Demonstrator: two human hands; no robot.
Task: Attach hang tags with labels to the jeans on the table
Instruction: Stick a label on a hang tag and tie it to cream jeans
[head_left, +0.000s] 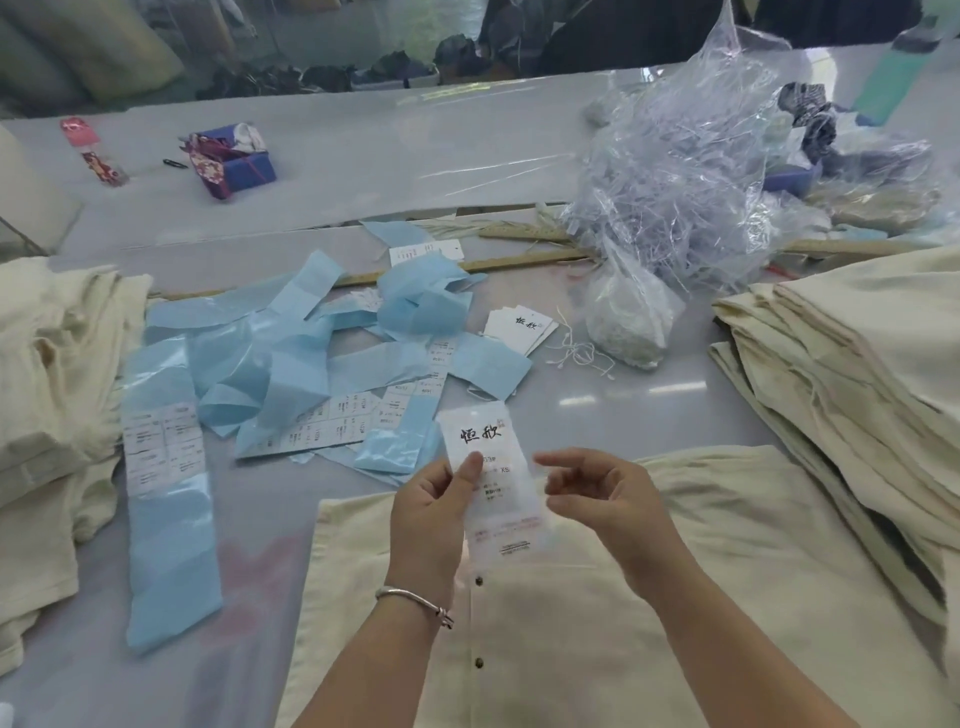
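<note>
My left hand (431, 512) pinches a white hang tag (491, 478) upright, thumb on its face, above the cream jeans (675, 597) spread on the table (415, 156). My right hand (597, 499) hovers just beside the tag's right edge, fingers loosely curled, holding nothing. More tags (519, 330) lie further back, beside blue label strips (291, 358).

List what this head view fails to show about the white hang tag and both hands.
- White hang tag: small print below the black brush characters is motion-blurred; its back faces away.
- Right hand: blurred, so contact with the tag is unclear.
- Left hand: fingers hidden behind the tag; only the thumb shows.
- Cream jeans: cut off by the bottom edge.
</note>
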